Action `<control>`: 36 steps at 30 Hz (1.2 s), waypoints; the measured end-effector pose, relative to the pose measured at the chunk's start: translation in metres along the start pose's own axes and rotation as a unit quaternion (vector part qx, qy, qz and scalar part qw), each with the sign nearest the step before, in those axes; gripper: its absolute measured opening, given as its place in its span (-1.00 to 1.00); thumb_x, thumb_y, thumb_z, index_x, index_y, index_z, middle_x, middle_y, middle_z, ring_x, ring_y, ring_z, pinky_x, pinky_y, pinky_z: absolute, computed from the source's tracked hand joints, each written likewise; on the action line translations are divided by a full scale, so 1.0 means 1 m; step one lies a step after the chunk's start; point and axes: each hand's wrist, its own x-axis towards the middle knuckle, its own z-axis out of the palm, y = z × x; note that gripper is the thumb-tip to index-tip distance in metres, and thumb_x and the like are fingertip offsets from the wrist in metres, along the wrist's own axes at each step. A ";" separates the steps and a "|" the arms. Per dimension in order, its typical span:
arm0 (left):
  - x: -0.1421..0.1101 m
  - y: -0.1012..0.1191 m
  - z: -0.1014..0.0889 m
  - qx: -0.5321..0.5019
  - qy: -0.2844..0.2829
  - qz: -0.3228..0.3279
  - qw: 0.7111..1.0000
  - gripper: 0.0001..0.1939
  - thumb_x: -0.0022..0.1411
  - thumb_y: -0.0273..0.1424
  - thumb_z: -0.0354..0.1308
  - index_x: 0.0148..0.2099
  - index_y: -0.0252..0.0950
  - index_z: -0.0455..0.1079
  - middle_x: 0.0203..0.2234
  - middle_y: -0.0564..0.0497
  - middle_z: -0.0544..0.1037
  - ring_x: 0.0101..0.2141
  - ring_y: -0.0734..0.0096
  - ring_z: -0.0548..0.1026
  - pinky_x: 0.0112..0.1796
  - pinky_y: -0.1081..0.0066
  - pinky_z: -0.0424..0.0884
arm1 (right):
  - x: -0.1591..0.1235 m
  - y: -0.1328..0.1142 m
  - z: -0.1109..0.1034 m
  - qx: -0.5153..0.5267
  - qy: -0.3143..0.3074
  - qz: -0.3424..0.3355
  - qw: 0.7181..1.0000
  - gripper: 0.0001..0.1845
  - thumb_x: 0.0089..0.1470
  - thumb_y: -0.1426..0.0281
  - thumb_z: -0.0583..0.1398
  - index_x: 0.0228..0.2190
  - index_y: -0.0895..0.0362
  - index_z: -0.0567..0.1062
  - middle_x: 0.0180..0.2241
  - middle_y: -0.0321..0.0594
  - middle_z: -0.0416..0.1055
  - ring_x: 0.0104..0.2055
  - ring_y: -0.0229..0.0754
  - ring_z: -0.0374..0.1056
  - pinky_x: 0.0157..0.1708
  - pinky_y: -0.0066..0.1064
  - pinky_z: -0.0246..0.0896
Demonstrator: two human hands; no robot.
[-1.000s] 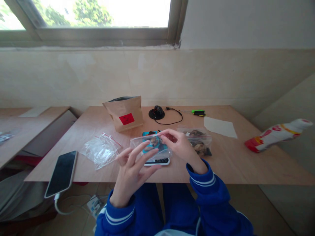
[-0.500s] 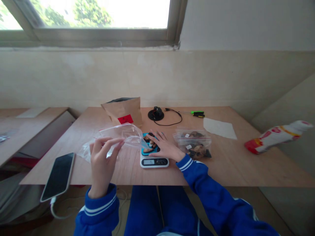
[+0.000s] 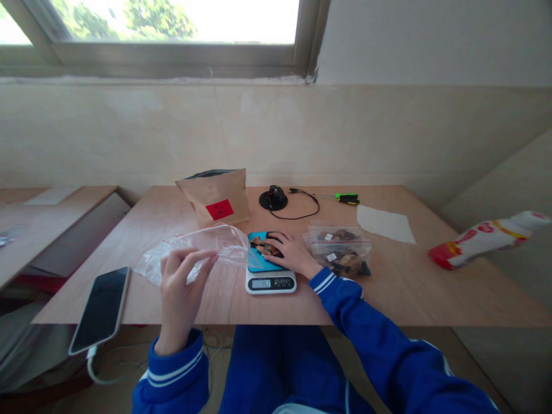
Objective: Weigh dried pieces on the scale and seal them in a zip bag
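My left hand point(image 3: 181, 282) pinches the edge of an empty clear zip bag point(image 3: 215, 240) and holds it open above the table, just left of a small kitchen scale point(image 3: 269, 276). The scale has a blue top and a lit display. Several dark brown pieces point(image 3: 264, 248) lie on its top. My right hand point(image 3: 290, 253) rests on the scale's far right side with its fingers curled around those pieces.
A brown paper bag point(image 3: 218, 198) with a red label stands behind the scale. Filled zip bags point(image 3: 340, 250) lie to its right, more clear bags point(image 3: 157, 264) to its left. A phone point(image 3: 101, 307) overhangs the table's front left edge. Farther back: black cable puck point(image 3: 273, 199), green tool point(image 3: 347, 198), white paper point(image 3: 383, 223).
Both hands held the bag in front of the scale a second ago. The left hand carried it off to the left; the right hand dropped onto the scale and has closed around the pieces.
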 end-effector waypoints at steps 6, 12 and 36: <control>-0.001 0.000 -0.001 -0.004 0.003 -0.003 1.000 -0.89 0.25 -0.35 0.16 -0.19 -0.17 0.49 -0.33 0.00 0.43 -0.25 0.31 0.40 -0.18 0.26 0.30 | 0.000 0.001 0.004 -0.023 0.042 -0.009 0.999 -0.59 0.24 0.14 0.06 -0.16 0.10 0.58 -0.12 -0.02 0.44 -0.05 -0.03 0.30 -0.03 -0.19 0.24; 0.001 0.006 0.000 -0.010 -0.002 -0.001 1.000 -0.89 0.25 -0.34 0.15 -0.20 -0.16 0.49 -0.34 0.01 0.43 -0.27 0.32 0.40 -0.18 0.26 0.31 | -0.003 0.003 0.003 -0.056 0.055 0.010 0.997 -0.63 0.25 0.21 0.04 -0.21 0.08 0.60 -0.15 -0.01 0.47 -0.07 0.01 0.30 -0.10 -0.17 0.28; 0.017 0.038 0.067 -0.092 -0.090 0.049 0.991 -0.87 0.24 -0.39 0.16 -0.18 -0.12 0.52 -0.34 0.03 0.20 -0.30 0.41 0.27 -0.23 0.34 0.35 | 0.047 -0.040 -0.107 0.570 -0.079 0.226 0.786 -0.59 0.18 0.11 0.12 -0.29 0.20 0.55 -0.35 -0.17 0.53 -0.52 -0.35 0.37 -0.63 -0.60 0.22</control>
